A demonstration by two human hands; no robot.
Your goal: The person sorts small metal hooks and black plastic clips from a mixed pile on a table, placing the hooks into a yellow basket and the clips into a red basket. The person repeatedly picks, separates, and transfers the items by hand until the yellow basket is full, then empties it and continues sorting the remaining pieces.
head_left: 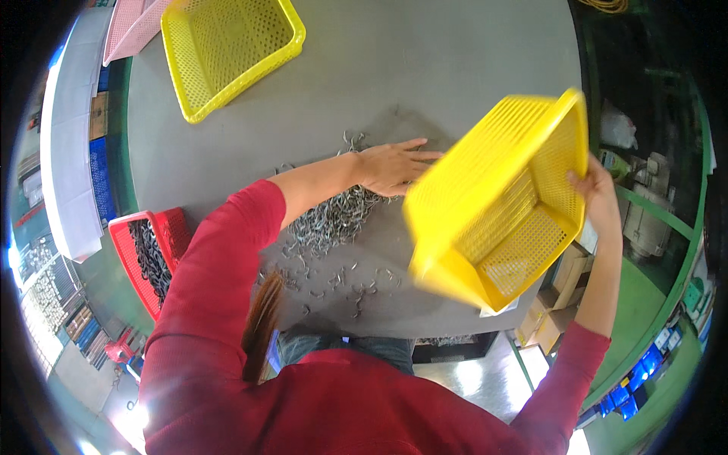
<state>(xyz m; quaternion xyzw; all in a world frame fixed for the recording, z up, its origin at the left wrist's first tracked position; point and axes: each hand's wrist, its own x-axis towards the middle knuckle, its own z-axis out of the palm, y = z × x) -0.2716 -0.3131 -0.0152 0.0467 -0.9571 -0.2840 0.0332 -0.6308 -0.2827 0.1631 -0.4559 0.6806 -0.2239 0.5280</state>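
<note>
A yellow perforated plastic basket point(493, 182) is tipped on its side above the right part of the grey table, its inside facing right and toward me. My right hand point(595, 189) grips its right rim; part of the fingers is hidden behind the wall. No parts show inside the basket. My left hand point(394, 167) is stretched out with fingers apart, at the far right edge of a pile of small curved metal hooks point(334, 220). Its fingertips come close to the basket's left side; whether they touch it I cannot tell. Several loose hooks lie scattered nearer to me.
Another yellow basket point(231, 53) stands at the far left of the table point(425, 45), beside a pink basket point(135, 26). A red basket point(140, 258) with dark metal parts is off the table's left edge. Cardboard boxes point(557, 303) sit below the right edge.
</note>
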